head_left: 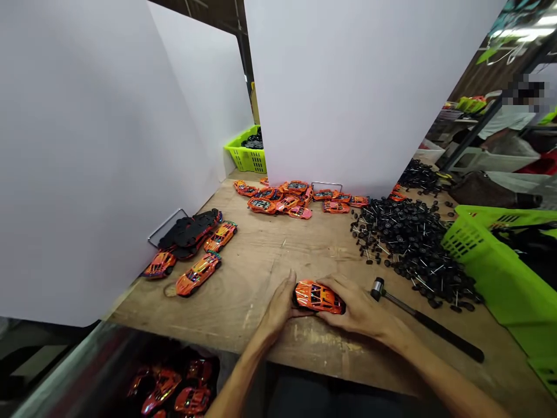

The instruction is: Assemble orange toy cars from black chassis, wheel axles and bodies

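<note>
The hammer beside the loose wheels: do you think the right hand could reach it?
Probably yes: only bare wood separates the right hand from the hammer, though that hand is on the orange toy car.

It is bright here, and the picture is sharp. Lamps shine at two o'clock. The white walls look bent near the edges.

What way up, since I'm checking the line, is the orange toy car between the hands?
Upright, roof up: the glossy orange toy car shows its painted top, held between the left hand and right hand.
</note>
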The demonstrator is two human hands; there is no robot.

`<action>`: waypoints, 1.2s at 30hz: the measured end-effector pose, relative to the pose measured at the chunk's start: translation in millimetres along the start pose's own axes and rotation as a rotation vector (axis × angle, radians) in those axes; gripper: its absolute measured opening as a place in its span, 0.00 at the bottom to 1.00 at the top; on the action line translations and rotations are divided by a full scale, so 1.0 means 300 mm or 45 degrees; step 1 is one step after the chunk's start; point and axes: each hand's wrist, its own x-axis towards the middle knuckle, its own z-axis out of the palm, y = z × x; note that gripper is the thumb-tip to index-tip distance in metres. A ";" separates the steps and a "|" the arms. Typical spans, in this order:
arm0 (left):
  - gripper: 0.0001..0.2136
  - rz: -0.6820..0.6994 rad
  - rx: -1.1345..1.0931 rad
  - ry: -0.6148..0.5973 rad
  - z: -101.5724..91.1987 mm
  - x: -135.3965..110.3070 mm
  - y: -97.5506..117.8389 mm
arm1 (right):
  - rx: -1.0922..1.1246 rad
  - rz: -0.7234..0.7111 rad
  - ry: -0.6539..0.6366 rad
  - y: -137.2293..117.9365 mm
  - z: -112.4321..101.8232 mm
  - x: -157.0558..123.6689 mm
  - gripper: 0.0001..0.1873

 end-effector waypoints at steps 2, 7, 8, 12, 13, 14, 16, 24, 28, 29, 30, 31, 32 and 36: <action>0.23 0.032 0.047 0.013 -0.003 -0.002 -0.009 | -0.056 0.015 -0.020 0.008 0.022 0.012 0.27; 0.25 0.044 0.092 0.011 -0.018 0.004 -0.031 | -0.119 0.016 -0.123 0.009 0.005 0.035 0.24; 0.25 0.038 0.080 0.005 -0.020 0.003 -0.031 | -0.142 0.009 -0.154 0.004 -0.001 0.037 0.23; 0.25 0.000 0.049 0.014 -0.018 -0.004 -0.023 | -0.237 -0.014 -0.210 0.003 0.021 0.034 0.21; 0.25 -0.007 0.047 0.029 -0.016 -0.004 -0.023 | -0.263 -0.020 -0.190 0.009 0.042 0.030 0.23; 0.25 -0.010 0.050 0.049 -0.012 -0.004 -0.024 | -0.292 -0.026 -0.160 0.016 0.068 0.026 0.26; 0.26 0.000 0.066 0.090 -0.005 -0.001 -0.030 | -0.346 -0.013 -0.063 0.028 0.120 0.017 0.32; 0.22 0.193 0.208 0.044 -0.009 -0.032 -0.016 | 0.023 0.142 0.075 0.012 0.043 -0.043 0.31; 0.18 0.268 0.323 -0.275 0.012 -0.055 -0.015 | 0.517 0.374 0.384 0.032 0.012 -0.160 0.19; 0.17 0.277 0.379 -0.334 0.024 -0.058 -0.021 | 0.583 0.394 0.422 0.039 0.022 -0.190 0.17; 0.16 0.287 0.452 -0.372 0.039 -0.059 -0.029 | 0.624 0.403 0.445 0.045 0.035 -0.218 0.16; 0.15 0.297 0.539 -0.385 0.055 -0.060 -0.039 | 0.650 0.406 0.450 0.050 0.047 -0.241 0.16; 0.15 0.308 0.628 -0.373 0.072 -0.061 -0.049 | 0.669 0.407 0.440 0.054 0.057 -0.259 0.15; 0.13 0.390 0.809 -0.253 0.119 -0.067 -0.086 | 0.701 0.383 0.371 0.056 0.056 -0.277 0.15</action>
